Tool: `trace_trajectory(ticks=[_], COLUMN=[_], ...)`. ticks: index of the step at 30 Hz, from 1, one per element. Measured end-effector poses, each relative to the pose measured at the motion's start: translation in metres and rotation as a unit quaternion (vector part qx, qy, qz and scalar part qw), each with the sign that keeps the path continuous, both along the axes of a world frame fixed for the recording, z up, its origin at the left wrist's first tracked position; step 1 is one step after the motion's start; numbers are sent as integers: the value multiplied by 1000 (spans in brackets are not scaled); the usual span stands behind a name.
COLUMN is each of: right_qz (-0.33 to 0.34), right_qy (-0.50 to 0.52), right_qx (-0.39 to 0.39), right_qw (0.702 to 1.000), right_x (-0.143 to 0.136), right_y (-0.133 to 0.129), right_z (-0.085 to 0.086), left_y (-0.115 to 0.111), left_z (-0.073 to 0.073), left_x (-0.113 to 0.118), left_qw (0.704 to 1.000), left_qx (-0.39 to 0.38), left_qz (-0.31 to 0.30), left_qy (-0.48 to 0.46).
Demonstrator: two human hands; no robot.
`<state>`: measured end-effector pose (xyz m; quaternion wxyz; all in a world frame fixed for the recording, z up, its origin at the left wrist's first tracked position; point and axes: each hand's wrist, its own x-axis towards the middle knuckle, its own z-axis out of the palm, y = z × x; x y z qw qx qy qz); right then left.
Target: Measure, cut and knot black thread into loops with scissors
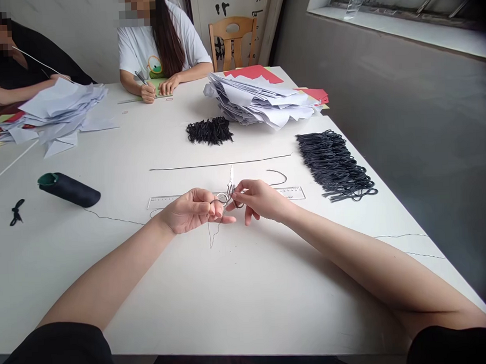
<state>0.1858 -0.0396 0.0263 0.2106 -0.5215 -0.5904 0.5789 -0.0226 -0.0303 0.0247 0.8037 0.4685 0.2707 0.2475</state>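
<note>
My left hand (193,208) is closed in a pinch on a thin black cord (216,200), with a loose thread (211,238) hanging below it. Just to its right, my right hand (257,198) pinches the same cord between thumb and forefinger, its other fingers loosely curled. Behind the fingertips lies a pair of scissors (231,174), blades pointing away and handles partly hidden by my hands. Under them a clear ruler (294,192) rests on the white table (231,290). A straight black cord (220,165) and a short curved piece (281,173) lie beyond.
A dark thread spool (72,190) lies at left, near a small knotted cord (16,212). Black looped tassels sit in a small pile (209,131) and a larger row (333,164). Paper stacks (259,98) stand behind. Two people sit across; one person's hand (148,93) holds a pen.
</note>
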Motion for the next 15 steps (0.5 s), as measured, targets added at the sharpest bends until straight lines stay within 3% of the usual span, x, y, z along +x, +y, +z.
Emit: trace_trajectory(ticks=[5, 15], right_qz=[-26, -32], right_qy=[70, 103], right_qx=[-53, -93], right_qw=[996, 990], right_x=[-1, -2], right_y=[2, 5], right_z=[-3, -14], left_y=[2, 2], left_z=[0, -3], left_x=[-1, -4], left_qw=[1000, 996], left_qx=[-7, -9], left_qz=[2, -76], left_qy=[19, 36])
